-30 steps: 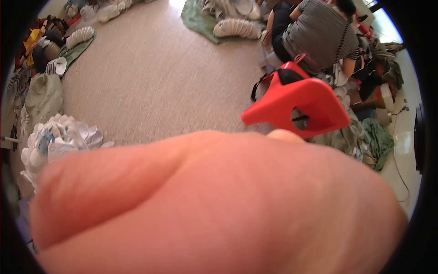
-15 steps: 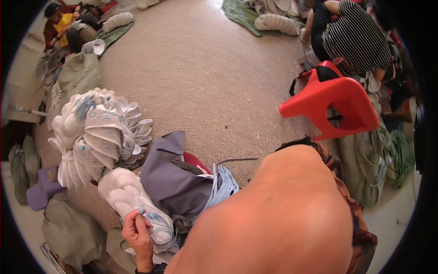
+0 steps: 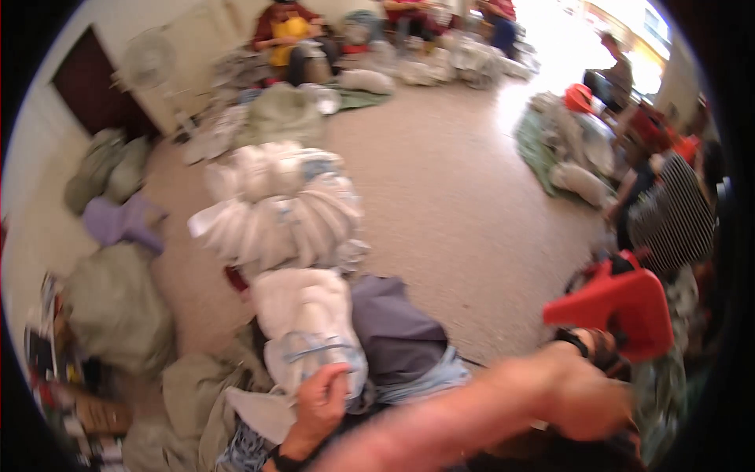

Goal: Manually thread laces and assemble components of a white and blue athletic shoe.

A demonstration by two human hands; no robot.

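Observation:
My left hand point(image 3: 321, 403) is closed in a pinch at the near end of a bundle of nested white shoe uppers point(image 3: 303, 303). A light-blue lace point(image 3: 314, 350) loops round this bundle and runs to the pinched fingers. My right arm stretches across the front to the right. My right hand point(image 3: 590, 397) is smeared by motion, and its fingers cannot be made out. Beside the bundle lies a grey-purple cloth point(image 3: 397, 326) with a hank of light-blue laces point(image 3: 425, 377) on its near side. A loose white piece point(image 3: 263, 413) rests left of my left hand.
A large heap of white uppers point(image 3: 283, 228) stands beyond the bundle. Olive sacks point(image 3: 118, 307) and a purple stool point(image 3: 122, 220) are at the left. A red stool point(image 3: 609, 307) stands at the right, near a person in a striped shirt point(image 3: 676, 216). Other people sit along the far side.
My view has swung up and left. My right arm has lowered from across the view and reaches out to the right. My left hand stays pinched at the bundle.

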